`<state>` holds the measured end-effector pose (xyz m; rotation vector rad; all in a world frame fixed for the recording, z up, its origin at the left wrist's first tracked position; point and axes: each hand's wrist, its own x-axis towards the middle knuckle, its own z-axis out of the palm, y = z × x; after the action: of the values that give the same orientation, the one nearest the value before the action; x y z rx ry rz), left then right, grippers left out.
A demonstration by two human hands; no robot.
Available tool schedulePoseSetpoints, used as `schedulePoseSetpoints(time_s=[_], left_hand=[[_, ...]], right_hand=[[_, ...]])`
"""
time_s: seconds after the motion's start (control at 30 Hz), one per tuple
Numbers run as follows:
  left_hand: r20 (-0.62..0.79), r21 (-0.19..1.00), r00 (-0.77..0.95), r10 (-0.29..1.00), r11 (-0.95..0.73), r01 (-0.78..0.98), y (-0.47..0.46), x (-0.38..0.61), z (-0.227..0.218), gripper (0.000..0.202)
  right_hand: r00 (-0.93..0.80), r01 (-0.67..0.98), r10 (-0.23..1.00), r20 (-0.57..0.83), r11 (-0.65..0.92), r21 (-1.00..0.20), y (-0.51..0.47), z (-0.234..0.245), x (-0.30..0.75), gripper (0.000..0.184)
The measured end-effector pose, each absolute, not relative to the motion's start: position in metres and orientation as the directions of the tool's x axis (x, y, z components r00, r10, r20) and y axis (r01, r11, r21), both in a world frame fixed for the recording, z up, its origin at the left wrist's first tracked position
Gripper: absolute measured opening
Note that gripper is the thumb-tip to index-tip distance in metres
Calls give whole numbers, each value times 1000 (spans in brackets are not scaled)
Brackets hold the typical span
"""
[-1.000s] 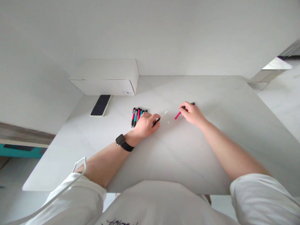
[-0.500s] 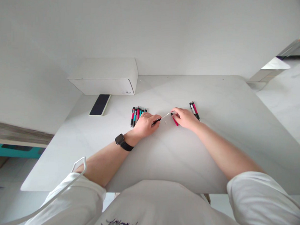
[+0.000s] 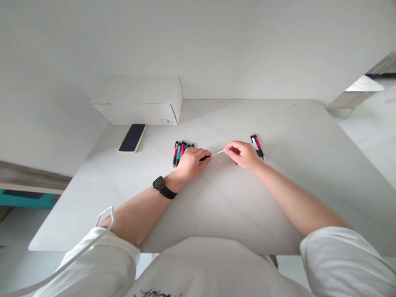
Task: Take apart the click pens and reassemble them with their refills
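Note:
My left hand [image 3: 192,162] is closed on a black pen part [image 3: 204,158], which looks like the grip end of a pen. From it a thin white pen refill [image 3: 220,152] sticks out to the right. The fingertips of my right hand [image 3: 241,154] pinch the refill's far end. Under that hand a bit of a red pen barrel [image 3: 235,163] shows; the rest is hidden. Several red and teal pens [image 3: 178,153] lie side by side just left of my left hand, partly covered by it. Beyond my right hand lie pens [image 3: 257,146], one red and one black and white.
A white box [image 3: 137,114] stands at the back left against the wall. In front of it lies a dark-screened phone [image 3: 132,138]. The white table [image 3: 215,209] reaches toward my body. A white cable [image 3: 84,253] runs by my left arm.
My right fingers have closed in around the refill's end, and the red barrel is now mostly covered by that hand. The left hand has hardly moved.

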<state>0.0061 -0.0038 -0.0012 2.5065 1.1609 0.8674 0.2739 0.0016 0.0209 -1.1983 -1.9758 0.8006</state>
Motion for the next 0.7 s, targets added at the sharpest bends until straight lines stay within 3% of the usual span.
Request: schedulePoseSetpoints(time_s=[0.17,0.53,0.7], left_hand=[[438,494,432,789,-612,618,0,5,-4,17],[452,536,411,792,-609,585,0,6,-2,13],[466,549,381,799,-599,584,0,7,0,14]], right_hand=[[-236,344,954,184,259,-902,10,13,283,36],[-171,127,977,127,150,-981,16,13,288,39],[-200,212,971,130,172,-962,19,26,295,38]])
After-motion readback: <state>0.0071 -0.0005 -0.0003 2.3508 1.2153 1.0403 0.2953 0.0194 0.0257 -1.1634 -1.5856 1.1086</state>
